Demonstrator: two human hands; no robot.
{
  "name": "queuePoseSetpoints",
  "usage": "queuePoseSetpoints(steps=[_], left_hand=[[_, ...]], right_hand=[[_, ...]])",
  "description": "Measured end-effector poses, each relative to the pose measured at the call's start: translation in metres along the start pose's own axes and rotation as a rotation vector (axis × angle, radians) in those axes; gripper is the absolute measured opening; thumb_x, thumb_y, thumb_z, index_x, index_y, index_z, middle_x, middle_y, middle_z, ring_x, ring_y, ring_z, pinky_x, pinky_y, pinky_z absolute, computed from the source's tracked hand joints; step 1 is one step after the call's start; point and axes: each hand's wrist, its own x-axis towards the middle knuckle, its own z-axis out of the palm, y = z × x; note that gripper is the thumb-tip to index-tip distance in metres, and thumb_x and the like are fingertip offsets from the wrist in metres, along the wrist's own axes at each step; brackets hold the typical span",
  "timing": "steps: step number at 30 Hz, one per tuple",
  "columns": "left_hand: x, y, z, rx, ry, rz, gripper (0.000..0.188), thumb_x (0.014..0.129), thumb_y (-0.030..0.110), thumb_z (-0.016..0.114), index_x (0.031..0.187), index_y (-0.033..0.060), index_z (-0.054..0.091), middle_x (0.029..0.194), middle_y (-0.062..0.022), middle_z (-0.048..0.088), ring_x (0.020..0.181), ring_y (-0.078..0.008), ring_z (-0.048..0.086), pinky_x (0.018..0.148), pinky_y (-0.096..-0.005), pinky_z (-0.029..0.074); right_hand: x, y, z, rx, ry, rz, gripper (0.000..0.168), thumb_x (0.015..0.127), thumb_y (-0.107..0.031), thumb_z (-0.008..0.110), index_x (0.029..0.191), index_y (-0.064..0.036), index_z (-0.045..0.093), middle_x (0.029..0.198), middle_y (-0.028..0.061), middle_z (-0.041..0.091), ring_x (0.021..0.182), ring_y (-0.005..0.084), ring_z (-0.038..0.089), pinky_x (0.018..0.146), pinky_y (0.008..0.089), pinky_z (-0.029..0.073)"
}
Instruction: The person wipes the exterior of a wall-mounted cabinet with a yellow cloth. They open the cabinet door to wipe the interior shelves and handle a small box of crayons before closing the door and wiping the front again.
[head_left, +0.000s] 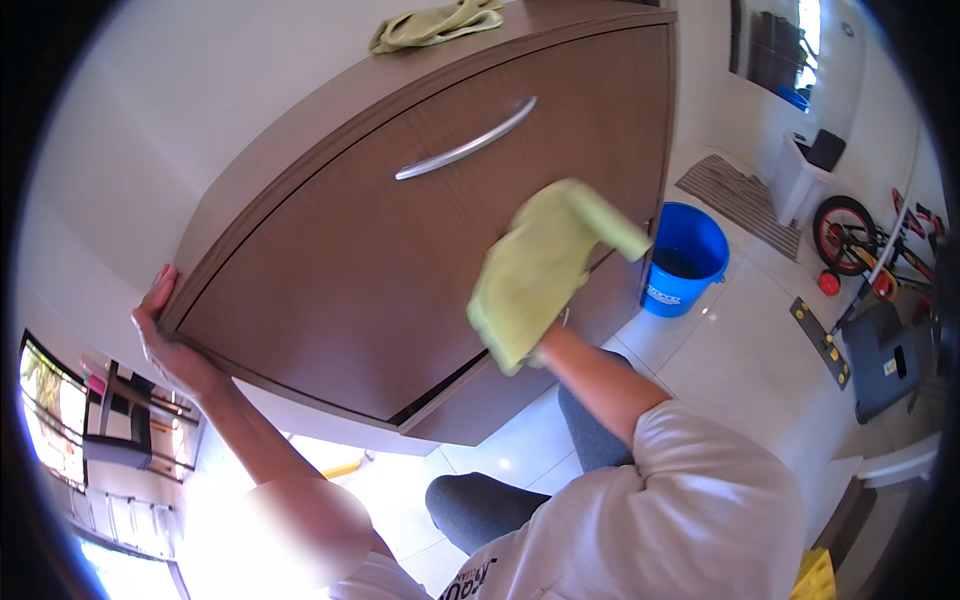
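A brown wood-grain cabinet (352, 277) fills the middle of the view, its upper front panel bearing a curved silver handle (466, 142). My right hand lies hidden beneath a yellow-green cloth (536, 266), which is blurred and lies over the front panel. The cloth drapes over the hand, one loose end sticking out to the right. My left hand (169, 341) rests against the cabinet's left side near its top corner, fingers spread. On the cabinet top lies a second folded cloth (435, 26) of similar colour.
A blue bucket (686, 255) stands on the tiled floor by the cabinet's right side. Farther right are a striped mat (739, 202), a white bin (801, 180), a child's bicycle (847, 236), a flat mop head (820, 343) and a dark grey plastic item (885, 367).
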Motion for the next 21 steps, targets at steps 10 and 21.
queuePoseSetpoints(steps=[10, 21], left_hand=[[0.010, 0.005, -0.004, -0.092, 0.032, -0.217, 0.043, 0.093, 0.028, 0.033, 0.094, -0.0044, 0.061, 0.106, -0.0172, 0.060, 0.098, -0.0248, 0.055, 0.092, -0.0360, 0.041], [0.009, 0.004, -0.006, -0.148, 0.051, -0.268, 0.047, 0.092, 0.032, 0.031, 0.099, -0.0041, 0.060, 0.108, -0.0183, 0.059, 0.101, -0.0257, 0.055, 0.093, -0.0373, 0.041]], right_hand=[[-0.082, -0.180, 0.027, 1.131, -0.734, -0.076, 0.046, 0.079, -0.037, 0.061, 0.117, -0.012, 0.052, 0.114, 0.0115, 0.054, 0.108, 0.0241, 0.051, 0.095, 0.0363, 0.039], [0.001, 0.166, -0.085, -0.216, 0.043, 0.115, 0.060, 0.084, -0.044, 0.049, 0.133, -0.014, 0.033, 0.136, 0.0083, 0.035, 0.126, 0.0247, 0.032, 0.105, 0.0414, 0.025]])
